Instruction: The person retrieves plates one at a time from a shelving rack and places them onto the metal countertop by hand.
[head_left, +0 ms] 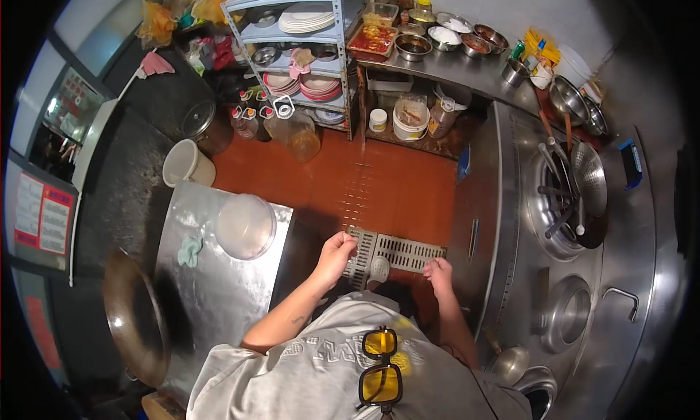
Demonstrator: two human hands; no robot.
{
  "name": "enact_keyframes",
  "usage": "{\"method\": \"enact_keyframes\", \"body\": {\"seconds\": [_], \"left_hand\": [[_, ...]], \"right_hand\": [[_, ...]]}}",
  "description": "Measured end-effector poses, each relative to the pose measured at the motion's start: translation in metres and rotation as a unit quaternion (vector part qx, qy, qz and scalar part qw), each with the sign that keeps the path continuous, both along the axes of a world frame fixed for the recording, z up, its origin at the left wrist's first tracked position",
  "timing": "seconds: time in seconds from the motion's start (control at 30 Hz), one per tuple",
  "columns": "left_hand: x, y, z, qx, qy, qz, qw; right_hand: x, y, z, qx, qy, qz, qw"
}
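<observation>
My left hand [337, 255] is in front of my body, its fingers loosely curled together, and I see nothing in it. Below it is the metal floor grate [408, 254]. Out to the right hangs my right hand [438, 274], also with curled fingers and no object showing, near the grate's right end and the stove front. A steel table [219, 303] is left of my left arm. On it sit a round translucent tub [245, 227] and a crumpled pale green cloth [190, 251]. Neither hand touches any of these.
Woks and ladles [576, 179] rest on the stove [529, 274] at right. A plate shelf [284, 33] and a counter with bowls [445, 55] stand ahead. Oil jugs [299, 139] are on the red floor. A white bucket [188, 163] and large wok [135, 321] are left.
</observation>
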State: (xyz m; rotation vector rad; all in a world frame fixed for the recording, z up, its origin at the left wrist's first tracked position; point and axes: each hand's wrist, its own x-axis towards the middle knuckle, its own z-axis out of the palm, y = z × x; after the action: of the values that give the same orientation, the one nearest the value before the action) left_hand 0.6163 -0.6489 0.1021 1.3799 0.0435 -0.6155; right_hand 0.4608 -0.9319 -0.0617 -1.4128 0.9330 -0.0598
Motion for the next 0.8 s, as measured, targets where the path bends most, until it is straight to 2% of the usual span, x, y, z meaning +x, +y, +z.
{"method": "enact_keyframes", "body": {"seconds": [0.13, 0.17, 0.3, 0.47, 0.53, 0.67, 0.8], "left_hand": [[0.021, -0.031, 0.014, 0.025, -0.003, -0.015, 1.0], [0.026, -0.034, 0.013, 0.034, -0.015, -0.01, 0.999], [0.052, -0.037, 0.006, 0.04, -0.009, 0.012, 0.999], [0.098, -0.046, 0.001, 0.003, 0.041, 0.043, 0.998], [0.127, -0.049, -0.005, -0.016, 0.068, 0.045, 0.997], [0.198, -0.062, -0.025, -0.031, 0.034, 0.034, 0.998], [0.273, -0.077, -0.022, -0.035, 0.0, 0.014, 0.999]], "right_hand": [[0.047, -0.023, 0.024, 0.035, -0.051, 0.007, 0.998], [0.061, -0.025, 0.024, 0.014, -0.048, 0.013, 0.999], [0.116, -0.025, 0.056, 0.059, -0.07, 0.057, 0.994], [0.186, -0.022, 0.079, 0.031, -0.087, 0.116, 0.989], [0.215, -0.025, 0.084, 0.02, -0.1, 0.142, 0.985], [0.282, -0.032, 0.103, -0.015, -0.138, 0.177, 0.974], [0.357, -0.033, 0.138, -0.05, -0.135, 0.2, 0.969]]}}
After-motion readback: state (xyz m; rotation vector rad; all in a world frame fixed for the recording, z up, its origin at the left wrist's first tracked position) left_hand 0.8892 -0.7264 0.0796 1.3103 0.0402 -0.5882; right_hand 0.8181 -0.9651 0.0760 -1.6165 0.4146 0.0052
